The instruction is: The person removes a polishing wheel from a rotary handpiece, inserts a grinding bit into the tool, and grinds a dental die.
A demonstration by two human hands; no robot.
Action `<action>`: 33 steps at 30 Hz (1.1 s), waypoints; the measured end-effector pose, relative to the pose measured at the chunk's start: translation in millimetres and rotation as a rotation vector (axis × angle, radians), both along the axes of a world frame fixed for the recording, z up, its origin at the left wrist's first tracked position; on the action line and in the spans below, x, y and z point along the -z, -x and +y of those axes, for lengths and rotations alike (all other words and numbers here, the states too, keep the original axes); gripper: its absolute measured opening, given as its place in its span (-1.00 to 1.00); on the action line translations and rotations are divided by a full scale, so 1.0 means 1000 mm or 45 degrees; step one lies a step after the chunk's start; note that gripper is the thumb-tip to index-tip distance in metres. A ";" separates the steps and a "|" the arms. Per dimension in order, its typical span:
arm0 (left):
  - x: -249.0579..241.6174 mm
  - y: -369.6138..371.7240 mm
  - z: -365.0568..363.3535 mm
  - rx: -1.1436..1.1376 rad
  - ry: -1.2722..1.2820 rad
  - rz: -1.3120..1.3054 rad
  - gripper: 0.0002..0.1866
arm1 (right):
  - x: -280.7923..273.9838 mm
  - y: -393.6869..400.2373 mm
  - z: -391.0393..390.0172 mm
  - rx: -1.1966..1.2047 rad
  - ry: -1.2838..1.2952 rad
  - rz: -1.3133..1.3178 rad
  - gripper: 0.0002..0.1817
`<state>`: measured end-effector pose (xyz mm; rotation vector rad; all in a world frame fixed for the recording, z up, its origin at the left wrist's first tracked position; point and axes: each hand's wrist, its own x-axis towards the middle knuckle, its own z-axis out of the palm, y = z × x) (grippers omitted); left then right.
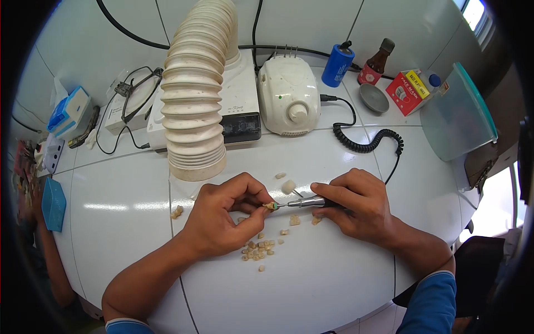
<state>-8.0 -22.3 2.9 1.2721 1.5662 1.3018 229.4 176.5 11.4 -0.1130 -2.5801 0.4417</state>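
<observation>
My left hand pinches a small tan tooth-like piece between thumb and fingertips. A silver rotary handpiece lies in the closed fingers of my right hand, its green tip touching or very near the piece. Below my left hand, several small tan pieces are grouped on the white tiled table. Larger pieces rest under the handpiece, and a pale round bit with a metal shank lies just above it.
A ribbed white hose hangs behind my left hand. Beyond stand a white control unit with a coiled cord, a blue can, a bottle, a grey dish, a mask box and a clear bin. Another person's arm is at left.
</observation>
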 end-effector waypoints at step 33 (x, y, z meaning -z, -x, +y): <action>-0.002 0.001 0.000 0.025 -0.031 -0.013 -0.85 | -0.001 -0.001 0.000 0.002 0.007 0.009 -0.52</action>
